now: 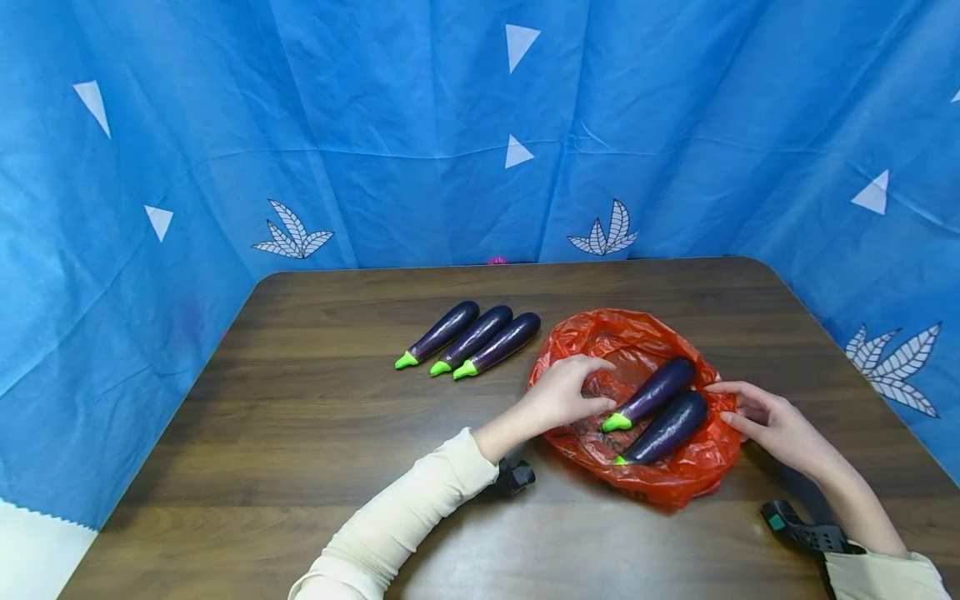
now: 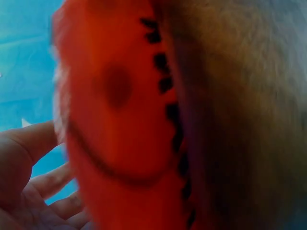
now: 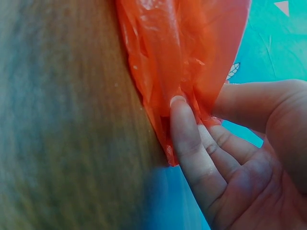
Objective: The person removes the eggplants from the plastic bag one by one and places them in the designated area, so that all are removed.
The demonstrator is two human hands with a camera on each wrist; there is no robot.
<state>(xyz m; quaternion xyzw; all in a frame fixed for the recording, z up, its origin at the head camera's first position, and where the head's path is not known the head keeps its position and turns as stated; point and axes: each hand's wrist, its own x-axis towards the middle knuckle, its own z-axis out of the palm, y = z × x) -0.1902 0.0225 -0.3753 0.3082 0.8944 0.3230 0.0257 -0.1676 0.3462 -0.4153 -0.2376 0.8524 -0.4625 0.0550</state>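
Observation:
A red plastic bag (image 1: 663, 487) lies spread with its mouth up on the table. Inside it, side by side, are two eggplants (image 1: 660, 390) with bright green stem ends. My left hand (image 1: 564, 393) reaches over the bag's left rim, thumb and fingers apart and nothing between them, fingertips near the green end of one eggplant. On the right side, my right hand (image 1: 783, 429) pinches the edge of the bag; in the right wrist view its fingers (image 3: 186, 134) press against the gathered red plastic. Three more eggplants (image 1: 474, 340) lie in a slanted row left of the bag.
The wooden table (image 1: 300, 433) has rounded far corners. Blue cloth (image 1: 420, 100) with white triangles and leaf prints hangs behind it and at both sides. Black wrist cameras (image 1: 806, 529) sit under both wrists, low over the tabletop.

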